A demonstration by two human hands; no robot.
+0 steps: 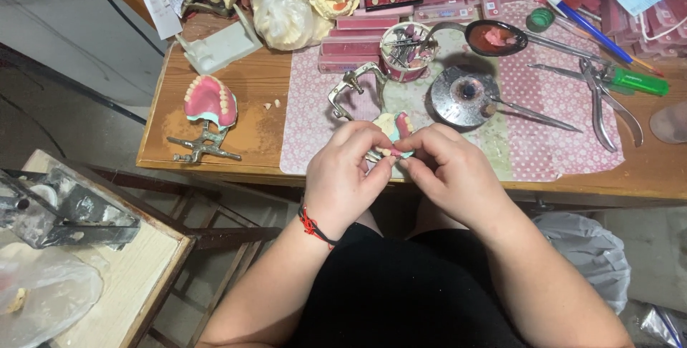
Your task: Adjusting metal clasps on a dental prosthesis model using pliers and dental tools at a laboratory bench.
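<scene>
denture model (393, 133): pale plaster cast with pink wax and small teeth, pinched between both hands just over the near edge of the workbench; much of it is hidden by the fingers.
left hand (343, 176): fingers curled, thumb and forefinger closed on the left side of the denture model; wrist bent upward, a red cord bracelet (312, 225) round it.
right hand (451, 169): fingertips pressed together on the model's right front edge, knuckles raised, forearm coming in from lower right.
grip: both hands clamped on the same small piece, fingertips almost meeting at its front.
workbench edge (215, 165): wooden lip runs straight beneath the hands; the wrists hang past it over the lap.
room left of the grip: bare wood, then a second pink denture on a metal articulator (207, 115), well apart, with a few loose teeth (272, 105) near it.
room beyond the grip: crowded; a metal articulator frame (351, 90) just behind the fingers, a round metal dish (465, 96) near, a cup of burs (404, 51) further back.
room right of the grip: patterned pink mat (551, 140) lies open, with pliers (608, 101) and a green-capped pen (637, 79) well apart.
below the grip: dark clothing on the lap; a small side table (122, 269) stands lower left, apart from the left elbow.
</scene>
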